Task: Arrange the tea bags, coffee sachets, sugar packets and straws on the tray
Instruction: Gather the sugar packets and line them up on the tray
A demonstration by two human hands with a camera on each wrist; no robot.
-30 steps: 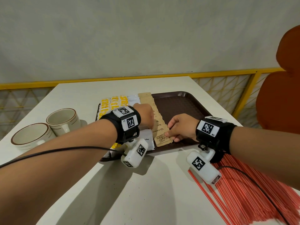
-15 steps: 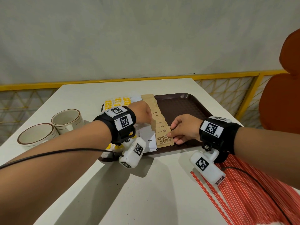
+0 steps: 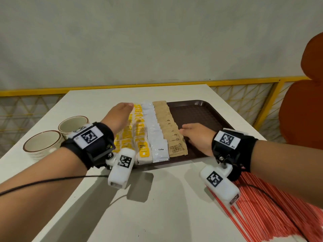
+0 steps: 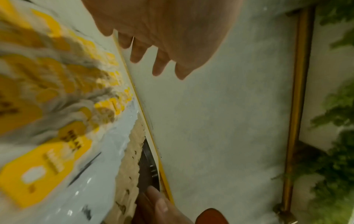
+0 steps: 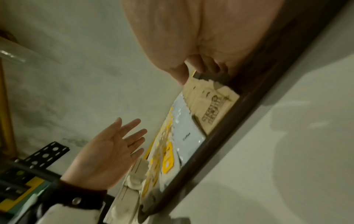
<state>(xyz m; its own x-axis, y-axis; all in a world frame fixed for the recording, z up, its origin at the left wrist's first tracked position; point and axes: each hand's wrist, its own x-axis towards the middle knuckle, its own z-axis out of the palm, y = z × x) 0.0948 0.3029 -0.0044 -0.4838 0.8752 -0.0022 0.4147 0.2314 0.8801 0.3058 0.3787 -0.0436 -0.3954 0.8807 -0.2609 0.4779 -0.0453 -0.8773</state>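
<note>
On the left half of the brown tray (image 3: 197, 116) lie three overlapping rows: yellow tea bags (image 3: 139, 130), white coffee sachets (image 3: 154, 137) and brown sugar packets (image 3: 168, 126). My left hand (image 3: 125, 106) hovers over the tea bags with straight fingers (image 4: 159, 60), holding nothing. My right hand (image 3: 185, 130) lies low on the bare tray, its fingertips (image 5: 206, 65) against the right edge of the sugar packets (image 5: 210, 106). Red straws (image 3: 271, 206) lie in a heap on the table under my right forearm.
Two cream cups with brown rims (image 3: 73, 124) (image 3: 42, 144) stand on the white table left of the tray. A yellow railing (image 3: 157, 84) runs behind the table and an orange chair (image 3: 304, 110) stands at the right.
My left hand has come off the sugar row, lifted and swung left over the tea bags, opening. My right hand let go of the front sugar packet and slid further up the row's side.
</note>
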